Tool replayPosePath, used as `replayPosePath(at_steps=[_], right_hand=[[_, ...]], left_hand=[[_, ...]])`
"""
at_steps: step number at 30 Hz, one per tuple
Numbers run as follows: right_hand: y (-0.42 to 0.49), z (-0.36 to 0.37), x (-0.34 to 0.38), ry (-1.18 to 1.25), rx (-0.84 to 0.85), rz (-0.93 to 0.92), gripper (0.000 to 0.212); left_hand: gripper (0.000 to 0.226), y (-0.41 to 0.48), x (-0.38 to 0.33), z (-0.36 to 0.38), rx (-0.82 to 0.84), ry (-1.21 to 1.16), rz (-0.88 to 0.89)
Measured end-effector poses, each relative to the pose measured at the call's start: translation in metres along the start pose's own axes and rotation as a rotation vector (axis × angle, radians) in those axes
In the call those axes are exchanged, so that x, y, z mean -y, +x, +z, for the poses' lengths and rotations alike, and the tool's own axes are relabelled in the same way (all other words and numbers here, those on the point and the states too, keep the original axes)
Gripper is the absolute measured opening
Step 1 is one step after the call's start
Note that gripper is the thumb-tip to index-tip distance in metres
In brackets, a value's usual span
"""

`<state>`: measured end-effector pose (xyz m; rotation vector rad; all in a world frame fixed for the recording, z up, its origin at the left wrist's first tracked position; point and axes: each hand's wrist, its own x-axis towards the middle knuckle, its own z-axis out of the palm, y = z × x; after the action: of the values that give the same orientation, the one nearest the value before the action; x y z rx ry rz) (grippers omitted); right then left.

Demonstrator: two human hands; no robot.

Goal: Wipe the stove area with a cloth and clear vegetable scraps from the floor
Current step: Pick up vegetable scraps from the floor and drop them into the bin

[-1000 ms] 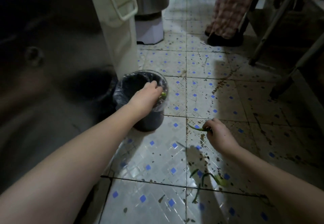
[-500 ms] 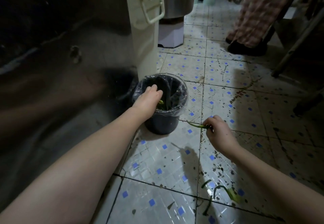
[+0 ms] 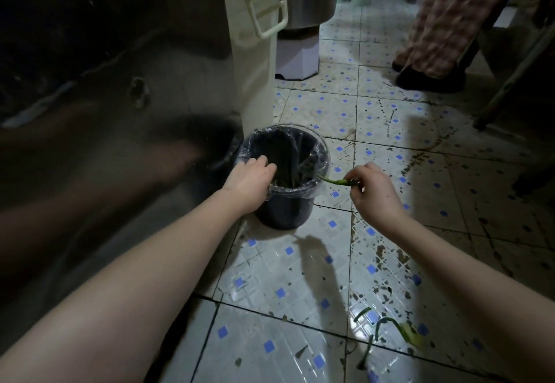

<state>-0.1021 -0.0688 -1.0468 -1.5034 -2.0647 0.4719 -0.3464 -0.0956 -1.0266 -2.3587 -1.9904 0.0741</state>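
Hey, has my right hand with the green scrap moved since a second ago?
Yes. The right hand has carried the green scrap closer to the bin; the scrap's tip now reaches its rim.

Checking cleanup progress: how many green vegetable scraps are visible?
4: one scrap pinched in the right hand, three on the floor by the right forearm; the bin may hide more.

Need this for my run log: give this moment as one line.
left hand: over rim of small dark plastic-lined bin | right hand: pinches thin green vegetable stem beside bin | tiled floor: green scraps lie
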Motion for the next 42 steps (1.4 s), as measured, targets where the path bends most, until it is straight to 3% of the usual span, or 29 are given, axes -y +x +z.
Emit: replayPosePath(at_steps=[15,24,32,42], right_hand=[[0.054,0.058,0.066,0.036,0.045,-0.085,0.031],[0.052,0.053,0.056,0.024,0.042,-0.073,0.037],[0.026,0.024,0.017,-0.128,0.029,-0.013,0.035],[-0.039,0.0,-0.028,-0.343,0.116,0.008,0.038]], left_hand=[[0.028,-0.032,0.014,0.003,-0.068,-0.108,-0.102],[0.032,-0.038,0.019,0.002,-0.031,-0.083,-0.121],[0.035,-0.024,-0.014,-0.004,-0.041,-0.074,-0.031],[0.031,-0.017,-0.074,0.007,-0.051,0.011,0.223]])
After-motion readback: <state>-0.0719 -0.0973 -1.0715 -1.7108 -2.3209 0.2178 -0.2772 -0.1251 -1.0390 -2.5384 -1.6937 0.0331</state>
